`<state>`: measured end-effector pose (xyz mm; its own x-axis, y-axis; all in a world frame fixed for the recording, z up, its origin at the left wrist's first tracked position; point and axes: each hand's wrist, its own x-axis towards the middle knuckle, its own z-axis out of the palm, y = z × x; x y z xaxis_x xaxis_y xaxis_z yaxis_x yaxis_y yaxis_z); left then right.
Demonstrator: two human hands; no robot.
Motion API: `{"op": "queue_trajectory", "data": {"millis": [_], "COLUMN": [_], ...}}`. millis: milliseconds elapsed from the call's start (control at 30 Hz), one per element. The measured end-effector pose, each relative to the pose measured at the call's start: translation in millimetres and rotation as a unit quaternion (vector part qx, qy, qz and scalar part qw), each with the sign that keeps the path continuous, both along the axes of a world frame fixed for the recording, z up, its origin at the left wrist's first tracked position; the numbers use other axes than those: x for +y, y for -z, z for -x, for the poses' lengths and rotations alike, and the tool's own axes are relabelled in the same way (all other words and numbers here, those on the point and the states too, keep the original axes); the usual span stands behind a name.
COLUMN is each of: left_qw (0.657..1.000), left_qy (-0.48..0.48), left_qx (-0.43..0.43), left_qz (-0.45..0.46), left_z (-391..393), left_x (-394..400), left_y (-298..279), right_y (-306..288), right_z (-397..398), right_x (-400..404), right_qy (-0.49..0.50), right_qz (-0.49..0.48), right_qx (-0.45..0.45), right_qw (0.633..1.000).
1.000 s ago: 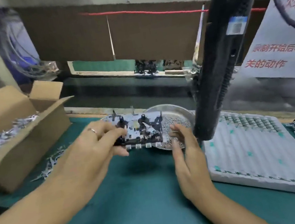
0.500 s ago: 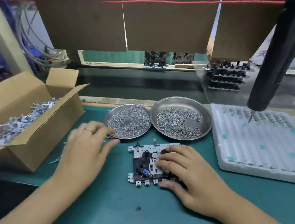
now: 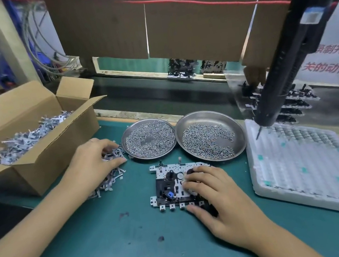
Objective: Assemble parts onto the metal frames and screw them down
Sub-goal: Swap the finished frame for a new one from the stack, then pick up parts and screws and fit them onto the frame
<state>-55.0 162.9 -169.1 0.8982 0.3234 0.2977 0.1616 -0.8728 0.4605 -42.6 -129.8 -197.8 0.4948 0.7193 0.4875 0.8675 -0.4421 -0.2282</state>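
The right hand [image 3: 219, 197] presses spread fingers on the metal frame [image 3: 172, 184] lying on the surface [image 3: 115, 245]; the left hand [image 3: 94, 160] pinches small metal parts [image 3: 114, 175].

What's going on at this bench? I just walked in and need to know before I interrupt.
A person is assembling a metal frame on the green mat. The right hand rests on the frame, holding it flat. The left hand is picking through a loose pile of small metal parts beside the cardboard box. Two dishes of screws sit behind the frame, and the hanging electric screwdriver is untouched.
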Motion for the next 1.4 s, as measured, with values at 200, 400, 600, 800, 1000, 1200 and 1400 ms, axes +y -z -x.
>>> {"op": "queue_trajectory", "data": {"millis": [200, 400, 600, 800, 1000, 1200, 1400], "left_qw": [0.999, 0.998, 0.994, 0.996, 0.99, 0.927, 0.895], "left_qy": [-0.017, -0.026, -0.032, -0.058, 0.019, 0.281, 0.314], "left_qx": [-0.002, -0.015, -0.028, -0.033, -0.124, -0.248, -0.301], "left_qz": [0.029, 0.063, 0.103, 0.061, 0.064, 0.022, 0.094], "left_z": [-6.8, -9.4, -8.3, -3.4, 16.2, 35.1, 33.2], "left_x": [4.7, 5.5, 4.6, 7.6, -23.3, -101.2, -119.5], "left_y": [3.8, 4.7, 5.7, -6.1, -28.1, -23.1, -3.2], "right_y": [0.5, 0.0, -0.4, 0.0, -3.0, -28.4, -40.3], "right_z": [-0.6, 0.7, 0.8, 0.2, 2.4, 12.8, 11.0], "right_x": [0.1, 0.5, -0.1, 0.3, 1.0, 14.9, 13.7], "right_qy": [0.005, 0.006, 0.011, 0.004, 0.006, 0.0, -0.069], "right_qz": [0.005, 0.006, 0.009, 0.005, -0.044, -0.332, -0.35], "right_qx": [0.012, 0.015, 0.015, 0.017, -0.001, 0.37, 0.517], "right_qw": [1.0, 1.0, 1.0, 1.0, 0.999, 0.868, 0.778]}}
